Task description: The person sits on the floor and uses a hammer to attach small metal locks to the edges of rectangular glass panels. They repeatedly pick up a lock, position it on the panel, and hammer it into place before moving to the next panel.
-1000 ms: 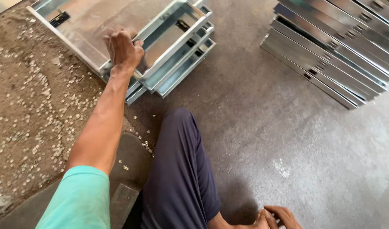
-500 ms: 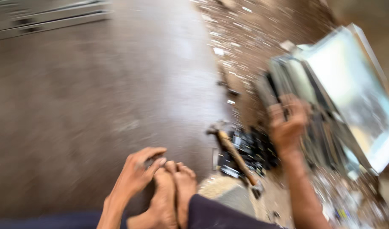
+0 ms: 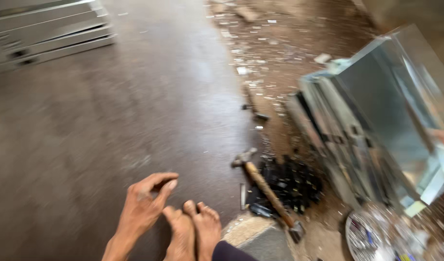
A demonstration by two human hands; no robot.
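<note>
Your left hand [image 3: 145,203] is loose and holding nothing, fingers half curled, resting by your bare foot [image 3: 193,231] on the dark floor [image 3: 111,121]. Your right hand sits right at the frame edge, too blurry to tell its grip. A wooden-handled hammer [image 3: 265,191] lies just right of your foot, beside the tilted stack of metal trays [image 3: 372,121] on the right.

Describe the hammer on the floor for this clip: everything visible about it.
The hammer has a dull metal head at its upper left end and a long brownish handle, seemingly wood, running down to the right. It lies flat on the floor, across the edge of a pile of small black parts. No hand touches it; the left hand rests apart by the bare feet. Motion blur hides finer detail.
</note>
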